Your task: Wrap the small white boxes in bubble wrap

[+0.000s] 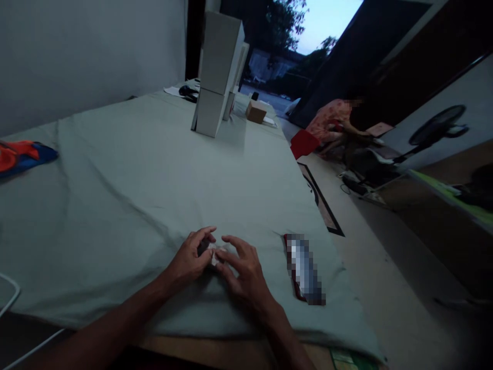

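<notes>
Both hands meet close to the near edge of the cloth-covered table (239, 190). A small whitish, crumpled-looking piece (214, 255) sits between them, too small and dim to name. My left hand (192, 255) pinches it between thumb and curled fingers, with something dark showing inside the curl. From the other side my right hand (244, 264) grips it with thumb and fingertips, the index finger arched above. To the right of my right hand lies a phone-like slab with a red edge (296, 290), its face pixelated.
Tall white boxes (217, 72) stand at the table's far end, beside a small brown carton (256, 111). An orange and blue item (29, 156) lies at the left edge. A white cable (13, 288) hangs at lower left. Off to the right are a seated person (333, 121) and a fan (437, 126).
</notes>
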`<state>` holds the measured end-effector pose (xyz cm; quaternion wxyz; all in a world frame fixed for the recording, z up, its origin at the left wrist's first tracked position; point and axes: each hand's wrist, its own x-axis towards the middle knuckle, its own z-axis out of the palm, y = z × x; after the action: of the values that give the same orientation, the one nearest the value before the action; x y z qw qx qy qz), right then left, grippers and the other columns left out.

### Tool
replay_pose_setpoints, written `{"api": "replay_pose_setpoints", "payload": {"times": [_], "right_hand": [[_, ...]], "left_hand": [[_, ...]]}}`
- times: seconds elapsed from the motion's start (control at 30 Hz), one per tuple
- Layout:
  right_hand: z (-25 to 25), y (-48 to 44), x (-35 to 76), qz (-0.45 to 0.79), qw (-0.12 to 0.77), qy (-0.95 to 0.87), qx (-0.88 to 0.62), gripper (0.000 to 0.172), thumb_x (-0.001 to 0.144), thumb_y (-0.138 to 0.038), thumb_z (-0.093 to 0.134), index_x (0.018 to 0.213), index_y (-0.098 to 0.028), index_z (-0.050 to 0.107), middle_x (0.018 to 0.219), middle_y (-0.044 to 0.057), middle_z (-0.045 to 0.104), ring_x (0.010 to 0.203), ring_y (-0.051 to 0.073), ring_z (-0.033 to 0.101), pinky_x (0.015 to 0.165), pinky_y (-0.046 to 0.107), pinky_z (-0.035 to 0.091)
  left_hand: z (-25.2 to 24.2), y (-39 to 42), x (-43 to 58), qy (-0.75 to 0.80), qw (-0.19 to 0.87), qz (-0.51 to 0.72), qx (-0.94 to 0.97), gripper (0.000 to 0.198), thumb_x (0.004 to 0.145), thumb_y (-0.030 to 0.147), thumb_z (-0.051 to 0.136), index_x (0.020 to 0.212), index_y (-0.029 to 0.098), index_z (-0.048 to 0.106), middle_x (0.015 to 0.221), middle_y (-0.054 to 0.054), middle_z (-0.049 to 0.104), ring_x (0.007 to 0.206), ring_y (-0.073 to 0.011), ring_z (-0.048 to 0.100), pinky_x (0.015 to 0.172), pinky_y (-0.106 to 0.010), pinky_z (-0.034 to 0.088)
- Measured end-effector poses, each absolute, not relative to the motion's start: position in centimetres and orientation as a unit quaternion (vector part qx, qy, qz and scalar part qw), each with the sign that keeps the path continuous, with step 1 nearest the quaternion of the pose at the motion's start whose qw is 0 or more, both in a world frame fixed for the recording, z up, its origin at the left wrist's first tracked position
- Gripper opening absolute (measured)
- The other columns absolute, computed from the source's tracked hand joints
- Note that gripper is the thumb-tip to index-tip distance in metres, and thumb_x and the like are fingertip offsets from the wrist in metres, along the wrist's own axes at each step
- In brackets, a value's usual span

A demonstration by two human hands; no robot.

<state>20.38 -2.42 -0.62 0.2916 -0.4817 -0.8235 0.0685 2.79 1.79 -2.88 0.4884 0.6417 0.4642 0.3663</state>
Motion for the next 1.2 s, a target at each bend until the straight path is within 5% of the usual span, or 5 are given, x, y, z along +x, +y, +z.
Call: {"api": "replay_pose_setpoints", "payload": {"times": [0.23,0.37,0.67,0.87,1.2], "right_hand": [[-0.9,-2.1,22.1,0.188,0.286,-0.792,-0.506,0.062,0.081,-0.035,0.068,0.138,-0.026,0.044,0.143,0.011,0.047,0.132,0.029,0.042,0.106,0.048,0.037],[-2.1,-1.4,21.7,0.197,0.254,-0.807,-0.496,0.076,0.076,-0.035,0.072,0.142,-0.023,0.036,0.137,0.014,0.052,0.124,0.031,0.049,0.101,0.05,0.04],[-2.3,-0.4,20.6,0.155,0.346,-0.774,-0.506,0.064,0.08,-0.024,0.067,0.137,-0.023,0.04,0.117,0.01,0.062,0.106,0.026,0.058,0.092,0.042,0.046],[-2.5,-1.2,21.2,0.176,0.32,-0.78,-0.509,0.062,0.081,-0.029,0.068,0.136,-0.024,0.041,0.126,0.011,0.059,0.115,0.027,0.056,0.097,0.043,0.045],[-0.7,-0.2,21.4,0.032,0.286,-0.828,-0.482,0.016,0.088,-0.027,0.062,0.103,-0.021,0.063,0.117,0.011,0.065,0.107,0.025,0.059,0.088,0.04,0.044]], "left_hand": [[-3.4,1.7,2.8,0.464,0.474,0.377,0.646,0.052,0.08,0.022,0.052,0.132,0.022,0.05,0.112,-0.006,0.061,0.099,-0.0201,0.055,0.085,-0.034,0.047],[-3.6,1.7,2.9,0.461,0.48,0.385,0.639,0.053,0.079,0.022,0.052,0.132,0.022,0.05,0.112,-0.007,0.061,0.104,-0.0215,0.055,0.09,-0.037,0.047],[-3.7,1.8,2.6,0.493,0.49,0.431,0.575,0.078,0.075,0.029,0.061,0.146,0.017,0.028,0.14,-0.016,0.046,0.129,-0.0285,0.043,0.109,-0.047,0.033],[-3.3,1.8,2.6,0.501,0.52,0.365,0.588,0.082,0.076,0.03,0.061,0.148,0.016,0.025,0.119,-0.012,0.058,0.115,-0.0261,0.054,0.104,-0.044,0.037],[-3.4,1.8,2.8,0.507,0.486,0.367,0.61,0.074,0.077,0.033,0.061,0.145,0.017,0.033,0.109,-0.008,0.059,0.103,-0.0219,0.056,0.097,-0.04,0.042]]}}
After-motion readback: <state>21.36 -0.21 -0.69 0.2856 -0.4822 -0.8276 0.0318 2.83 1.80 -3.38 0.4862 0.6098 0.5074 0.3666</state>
